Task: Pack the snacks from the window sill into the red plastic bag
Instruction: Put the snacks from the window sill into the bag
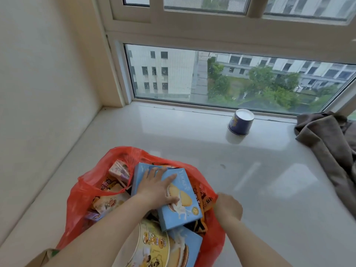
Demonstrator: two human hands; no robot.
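Observation:
The red plastic bag (81,193) stands open on the window sill (250,189) at the bottom centre, full of snack packs. My left hand (156,186) lies flat, fingers spread, on a light blue biscuit box (181,211) at the top of the pile. More blue boxes lie behind and below it (187,247). A round yellow tin (154,245) and a pink box (118,170) are also in the bag. My right hand (228,208) grips the bag's right rim.
An upside-down blue paper cup (240,122) stands on the sill near the window glass. A brown cloth (327,147) is heaped at the right edge. A wall closes off the sill on the left.

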